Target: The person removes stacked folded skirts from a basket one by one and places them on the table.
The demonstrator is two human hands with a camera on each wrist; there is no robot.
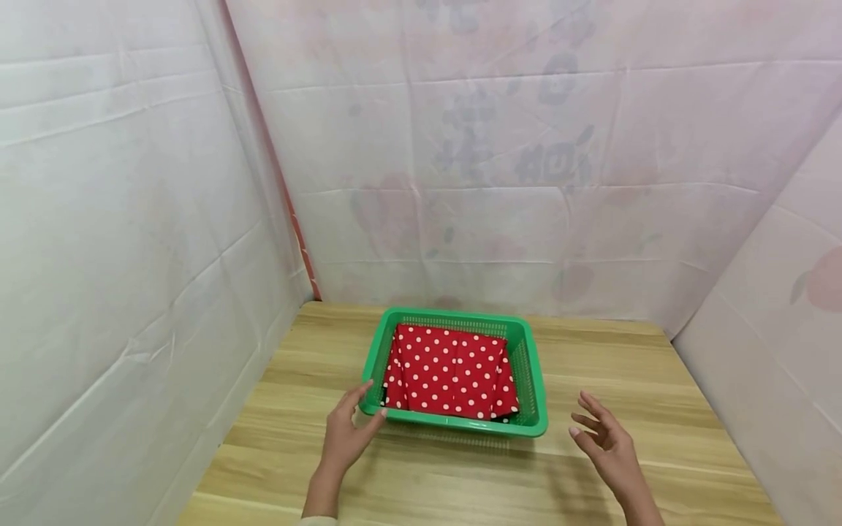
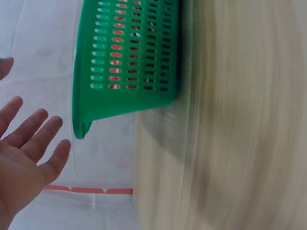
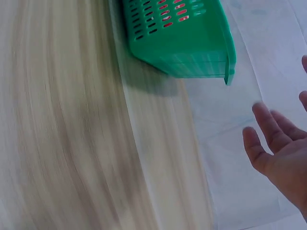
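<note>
A green plastic basket (image 1: 536, 394) with slotted walls stands on the wooden table. Inside it lies a folded red cloth with white dots (image 1: 454, 372); a little black shows beneath its edges. My left hand (image 1: 347, 432) is at the basket's near left corner, fingers spread, overlapping the rim in the head view. In the left wrist view, a gap shows between those fingers (image 2: 41, 132) and the basket wall (image 2: 129, 72). My right hand (image 1: 608, 449) hovers to the right of the basket, fingers loosely bent and holding nothing.
The wooden table (image 1: 296, 409) runs back to a pale printed sheet (image 1: 487, 219) hung behind it. White sheets also hang at the left (image 1: 131, 277) and right (image 1: 776, 314). A red strip (image 1: 289, 204) runs down the back left corner.
</note>
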